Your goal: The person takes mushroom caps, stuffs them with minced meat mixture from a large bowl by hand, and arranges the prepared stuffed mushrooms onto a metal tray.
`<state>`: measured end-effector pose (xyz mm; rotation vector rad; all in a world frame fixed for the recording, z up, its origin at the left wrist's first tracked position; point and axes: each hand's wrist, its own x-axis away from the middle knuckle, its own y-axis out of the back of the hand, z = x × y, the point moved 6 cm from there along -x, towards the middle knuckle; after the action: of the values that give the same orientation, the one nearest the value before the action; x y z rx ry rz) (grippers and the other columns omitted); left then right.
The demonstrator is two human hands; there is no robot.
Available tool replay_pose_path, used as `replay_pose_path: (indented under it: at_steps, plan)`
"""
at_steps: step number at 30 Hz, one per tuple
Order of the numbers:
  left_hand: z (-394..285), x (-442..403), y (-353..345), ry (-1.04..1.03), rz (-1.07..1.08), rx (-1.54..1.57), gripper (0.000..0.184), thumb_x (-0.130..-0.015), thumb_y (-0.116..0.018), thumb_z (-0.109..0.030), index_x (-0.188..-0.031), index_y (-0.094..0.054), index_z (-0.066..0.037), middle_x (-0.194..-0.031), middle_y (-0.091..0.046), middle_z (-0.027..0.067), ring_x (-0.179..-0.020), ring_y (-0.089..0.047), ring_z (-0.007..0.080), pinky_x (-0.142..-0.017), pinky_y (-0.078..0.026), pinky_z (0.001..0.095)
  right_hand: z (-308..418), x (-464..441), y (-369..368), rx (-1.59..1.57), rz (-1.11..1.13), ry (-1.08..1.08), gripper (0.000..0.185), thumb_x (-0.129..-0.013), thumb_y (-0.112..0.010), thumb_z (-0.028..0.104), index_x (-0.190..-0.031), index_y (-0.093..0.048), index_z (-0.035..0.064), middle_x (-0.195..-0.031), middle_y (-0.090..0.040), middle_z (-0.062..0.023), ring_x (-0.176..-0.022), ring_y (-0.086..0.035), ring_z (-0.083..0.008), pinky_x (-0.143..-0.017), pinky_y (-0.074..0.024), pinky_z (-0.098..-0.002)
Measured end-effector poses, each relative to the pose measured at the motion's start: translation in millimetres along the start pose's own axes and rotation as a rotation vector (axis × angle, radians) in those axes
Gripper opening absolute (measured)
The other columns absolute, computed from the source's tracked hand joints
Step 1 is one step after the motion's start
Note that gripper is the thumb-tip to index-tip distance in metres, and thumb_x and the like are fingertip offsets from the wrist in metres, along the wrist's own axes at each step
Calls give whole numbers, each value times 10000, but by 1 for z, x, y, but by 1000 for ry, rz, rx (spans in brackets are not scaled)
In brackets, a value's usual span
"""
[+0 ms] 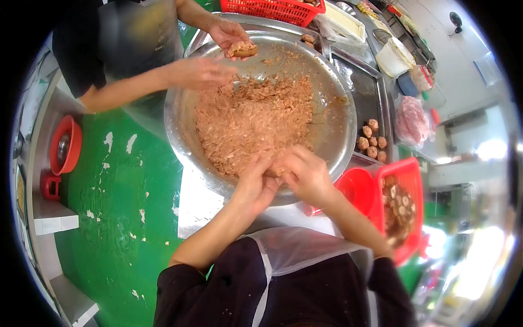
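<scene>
My left hand [257, 181] and my right hand [303, 173] meet over the near edge of a large steel bowl [340, 131]. Their fingers close round a small lump of meat mixture [277, 171], partly hidden between them. A broad mass of minced meat [250, 120] fills the middle of the bowl. Across the bowl, a co-worker holds a meat-topped mushroom piece [243, 49] in one hand; the co-worker's other hand [202, 73] is blurred above the bowl's far left part.
Right of the bowl, a dark tray [354, 82] bears several meat-covered balls [372, 140]. A red basket of mushrooms [400, 210] and a red bowl [355, 188] stand at the near right. Another red basket [267, 10] lies beyond the bowl.
</scene>
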<state>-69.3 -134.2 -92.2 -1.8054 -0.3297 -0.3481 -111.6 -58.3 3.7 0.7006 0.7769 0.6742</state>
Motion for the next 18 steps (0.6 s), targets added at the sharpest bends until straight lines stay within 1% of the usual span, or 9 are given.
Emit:
replay_pose_path:
  at_steps: [5,8,9,12,13,15,16,17,18]
  plan:
    - [-4,-2,3,43,-41,148,240,-933,-444,-149,-1093,-479,27,-1112,-543,133,-998,-565,233,-847,-522,364,-32,4,0,-318,-4,-254,184,-714,-598,-71,-850,-557,46,-800,-567,-51,-700,-579,-176,-608,-480,-292]
    - [-9,-9,7,17,186,133,239,-929,-464,-164,-1086,-488,14,-1110,-539,127,-1022,-555,240,-864,-518,344,-41,-4,12,-849,-54,-513,204,-742,-571,-117,-880,-547,32,-804,-556,-14,-718,-558,-112,-626,-471,-240]
    - [-14,-7,8,-44,184,73,254,-935,-450,-186,-1100,-479,6,-1111,-536,124,-1029,-551,243,-864,-516,346,-35,-15,24,-1005,-63,-410,248,-735,-569,-144,-909,-538,30,-876,-543,-8,-779,-540,-100,-683,-460,-209]
    - [-26,-3,4,-156,163,-38,270,-955,-399,-229,-1135,-446,-33,-1101,-533,117,-1034,-544,249,-877,-489,370,-43,-33,51,-668,-412,-196,268,-729,-574,-142,-925,-533,36,-942,-524,-15,-863,-528,-104,-738,-468,-220]
    - [-28,-2,1,-151,143,-23,257,-962,-375,-228,-1141,-433,-54,-1089,-538,116,-1026,-544,249,-889,-467,390,-62,-32,37,-298,-291,-79,221,-782,-568,-48,-975,-575,59,-1000,-525,-41,-928,-540,-171,-778,-478,-267]
    - [-26,7,-1,-116,126,11,249,-970,-338,-228,-1149,-420,-76,-1087,-537,115,-1021,-541,251,-898,-443,411,-119,16,-19,303,200,17,211,-827,-544,46,-1028,-597,85,-1013,-547,-66,-928,-563,-225,-784,-484,-303]
    - [-29,11,-3,-105,144,27,254,-972,-325,-229,-1151,-420,-78,-1097,-532,115,-1026,-538,253,-894,-441,414,-113,11,-34,607,435,78,218,-850,-532,92,-1055,-608,98,-1020,-557,-78,-927,-574,-251,-787,-487,-322]
    - [-33,8,-6,-108,163,60,259,-973,-312,-230,-1154,-421,-79,-1107,-527,116,-1030,-535,255,-890,-440,416,-118,7,-26,448,429,-236,264,-881,-504,198,-1113,-609,129,-1096,-573,-103,-952,-583,-286,-811,-482,-358]
    - [-35,5,-5,-151,179,36,259,-974,-307,-219,-1162,-417,-80,-1118,-520,115,-1034,-533,249,-888,-441,415,-97,-13,-17,267,339,-246,266,-878,-508,201,-1114,-607,125,-1105,-579,-102,-960,-585,-285,-817,-481,-361]
